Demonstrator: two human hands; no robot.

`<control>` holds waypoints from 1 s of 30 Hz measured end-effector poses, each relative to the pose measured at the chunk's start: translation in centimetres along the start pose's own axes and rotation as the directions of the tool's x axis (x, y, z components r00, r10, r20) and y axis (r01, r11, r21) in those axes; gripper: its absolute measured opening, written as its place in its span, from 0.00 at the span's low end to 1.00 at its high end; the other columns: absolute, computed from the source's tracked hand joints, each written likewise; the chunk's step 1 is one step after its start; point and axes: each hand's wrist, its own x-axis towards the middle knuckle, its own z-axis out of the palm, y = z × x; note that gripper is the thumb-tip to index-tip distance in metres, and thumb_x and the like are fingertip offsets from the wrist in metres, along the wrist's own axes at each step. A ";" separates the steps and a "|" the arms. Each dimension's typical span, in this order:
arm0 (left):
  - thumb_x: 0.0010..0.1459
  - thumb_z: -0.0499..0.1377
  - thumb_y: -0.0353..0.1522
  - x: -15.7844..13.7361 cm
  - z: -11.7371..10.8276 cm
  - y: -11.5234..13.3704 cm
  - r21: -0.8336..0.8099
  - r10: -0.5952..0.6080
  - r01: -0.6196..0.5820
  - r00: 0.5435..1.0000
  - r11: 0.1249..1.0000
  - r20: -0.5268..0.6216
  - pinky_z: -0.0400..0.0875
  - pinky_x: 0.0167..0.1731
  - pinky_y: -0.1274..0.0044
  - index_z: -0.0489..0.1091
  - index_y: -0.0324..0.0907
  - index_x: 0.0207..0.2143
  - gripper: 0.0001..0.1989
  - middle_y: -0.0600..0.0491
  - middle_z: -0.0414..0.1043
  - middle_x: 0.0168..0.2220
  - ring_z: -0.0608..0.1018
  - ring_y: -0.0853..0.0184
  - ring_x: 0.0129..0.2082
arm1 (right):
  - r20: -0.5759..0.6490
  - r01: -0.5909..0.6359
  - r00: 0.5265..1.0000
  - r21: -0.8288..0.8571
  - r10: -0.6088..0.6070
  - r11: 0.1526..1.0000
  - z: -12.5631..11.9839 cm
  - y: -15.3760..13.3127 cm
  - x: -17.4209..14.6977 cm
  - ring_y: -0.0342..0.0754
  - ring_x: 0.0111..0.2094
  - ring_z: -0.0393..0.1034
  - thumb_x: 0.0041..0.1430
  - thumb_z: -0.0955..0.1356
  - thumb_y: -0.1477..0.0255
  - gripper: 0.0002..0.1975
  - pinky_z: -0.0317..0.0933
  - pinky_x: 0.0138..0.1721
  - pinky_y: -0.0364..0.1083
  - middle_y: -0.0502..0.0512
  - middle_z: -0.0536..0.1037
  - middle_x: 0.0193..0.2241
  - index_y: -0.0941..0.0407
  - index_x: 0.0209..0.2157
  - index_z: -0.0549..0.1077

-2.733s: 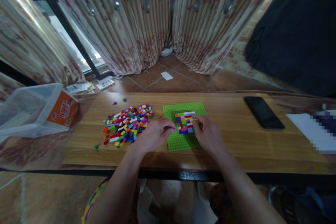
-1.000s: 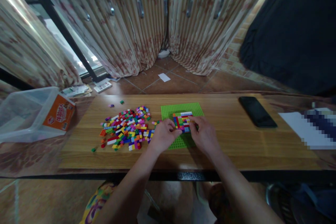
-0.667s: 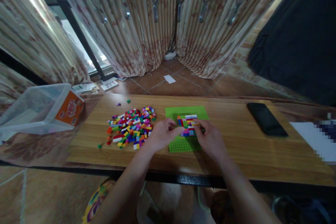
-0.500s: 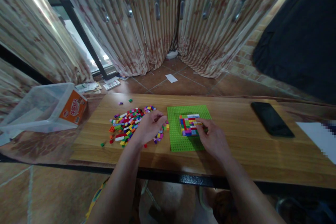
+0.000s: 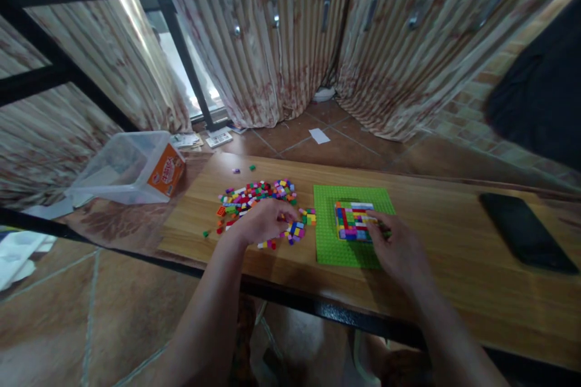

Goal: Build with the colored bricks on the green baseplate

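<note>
My left hand hovers over the right part of a loose pile of small coloured toy bricks. Its fingers are bent, with thumb and fingertips apart and no brick visible between them. A low rectangular block of many-coloured toy bricks sits on the green baseplate. My right hand is closed at the right edge of this brick block, thumb and fingers against it. The hand hides the block's right end and part of the baseplate.
A black phone lies on the wooden table at the right. To the left, a clear plastic bin with an orange label stands beyond the table end. Single bricks lie around the pile. Curtains hang behind.
The view has swung left, so everything sits further right in the picture. My left hand has moved back leftward over the pile, away from the baseplate. My right hand stays at the brick block.
</note>
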 end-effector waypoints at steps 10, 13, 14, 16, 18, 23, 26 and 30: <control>0.51 0.56 0.24 0.8 1.0 0.2 0.102 0.020 -0.019 1.000 0.995 -0.012 0.68 0.30 0.82 0.76 0.42 0.34 0.11 0.56 0.78 0.30 0.77 0.70 0.30 | -0.008 0.019 1.000 -0.002 -0.019 1.000 0.2 0.1 0.0 0.53 0.37 0.73 0.61 0.61 0.62 0.19 0.67 0.40 0.53 0.62 0.78 0.40 0.57 0.44 0.76; 0.52 0.57 0.25 1.1 1.4 0.5 0.113 0.011 -0.009 1.000 0.994 -0.012 0.67 0.28 0.82 0.76 0.41 0.35 0.10 0.56 0.77 0.28 0.77 0.70 0.29 | -0.008 0.031 0.999 -0.008 -0.031 0.999 0.2 0.0 0.0 0.53 0.37 0.73 0.61 0.61 0.63 0.18 0.67 0.42 0.53 0.62 0.78 0.39 0.57 0.44 0.76; 0.52 0.57 0.25 1.2 1.6 0.7 0.117 0.007 -0.005 1.000 0.993 -0.016 0.66 0.28 0.82 0.76 0.41 0.35 0.10 0.55 0.77 0.28 0.76 0.70 0.28 | -0.008 0.030 1.000 -0.009 -0.030 0.999 0.2 0.0 0.0 0.53 0.37 0.73 0.61 0.61 0.63 0.18 0.67 0.42 0.53 0.62 0.78 0.39 0.57 0.44 0.76; 0.53 0.57 0.26 1.2 1.7 0.9 0.126 0.006 -0.003 1.000 0.992 -0.021 0.66 0.27 0.82 0.76 0.41 0.36 0.10 0.55 0.77 0.28 0.76 0.70 0.27 | -0.007 0.023 1.000 -0.009 -0.023 1.000 0.1 0.0 -0.1 0.52 0.37 0.73 0.61 0.61 0.63 0.18 0.67 0.42 0.53 0.62 0.78 0.39 0.57 0.44 0.76; 0.53 0.57 0.26 1.2 1.6 0.9 0.136 0.015 -0.010 0.999 0.991 -0.034 0.66 0.28 0.82 0.76 0.41 0.36 0.10 0.55 0.77 0.29 0.76 0.70 0.28 | -0.004 0.019 1.000 -0.012 -0.019 1.000 0.1 -0.1 -0.1 0.52 0.36 0.73 0.61 0.61 0.63 0.18 0.67 0.41 0.53 0.62 0.78 0.39 0.57 0.45 0.76; 0.54 0.56 0.27 0.9 0.9 0.5 0.175 0.003 0.018 0.993 0.984 -0.120 0.67 0.31 0.81 0.77 0.42 0.36 0.11 0.54 0.78 0.32 0.77 0.70 0.31 | 0.006 0.010 1.000 -0.015 -0.010 1.000 0.0 -0.2 -0.1 0.52 0.36 0.73 0.62 0.61 0.63 0.19 0.67 0.41 0.53 0.62 0.78 0.40 0.57 0.45 0.75; 0.52 0.57 0.27 0.9 1.0 0.7 0.231 -0.006 0.025 0.997 0.973 -0.082 0.66 0.32 0.80 0.77 0.43 0.32 0.09 0.54 0.78 0.32 0.77 0.69 0.32 | 0.008 0.003 1.000 -0.010 -0.003 1.000 0.0 -0.1 0.0 0.53 0.37 0.73 0.61 0.61 0.63 0.19 0.67 0.42 0.53 0.62 0.78 0.41 0.57 0.45 0.76; 0.50 0.56 0.27 1.1 1.5 1.3 0.362 -0.038 0.050 0.999 0.931 -0.039 0.63 0.28 0.79 0.75 0.43 0.29 0.07 0.54 0.76 0.29 0.75 0.67 0.30 | 0.002 0.018 1.000 -0.011 -0.018 1.000 0.1 -0.1 -0.1 0.53 0.38 0.72 0.61 0.61 0.63 0.19 0.66 0.42 0.53 0.62 0.78 0.40 0.57 0.45 0.76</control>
